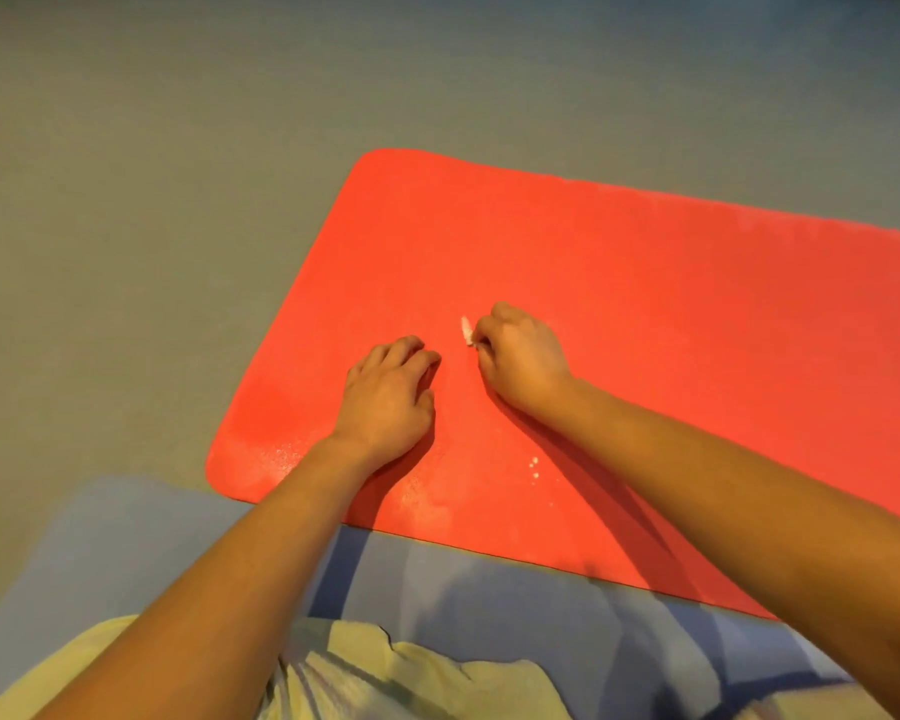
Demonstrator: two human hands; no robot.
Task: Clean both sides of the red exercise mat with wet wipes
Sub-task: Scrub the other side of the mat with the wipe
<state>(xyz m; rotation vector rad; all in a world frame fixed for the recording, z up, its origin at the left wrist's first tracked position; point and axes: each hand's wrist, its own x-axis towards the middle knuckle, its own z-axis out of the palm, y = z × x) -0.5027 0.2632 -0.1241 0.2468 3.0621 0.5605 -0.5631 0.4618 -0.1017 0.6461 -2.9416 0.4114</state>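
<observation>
The red exercise mat (645, 283) lies flat on the floor and runs off the right edge of the view. My right hand (523, 356) rests on the mat near its middle, fingers curled round a small white wet wipe (467, 331) that sticks out at the hand's left. My left hand (391, 394) sits just left of it, palm down on the mat with its fingers bent, holding nothing. Shiny wet patches show near the mat's front left corner (276, 449), and a few small white bits (534, 466) lie on the mat near the front edge.
Grey-green floor (152, 226) surrounds the mat on the left and far side. My legs in blue trousers (489, 589) and a pale yellow shirt hem (411, 678) fill the bottom of the view, right against the mat's near edge.
</observation>
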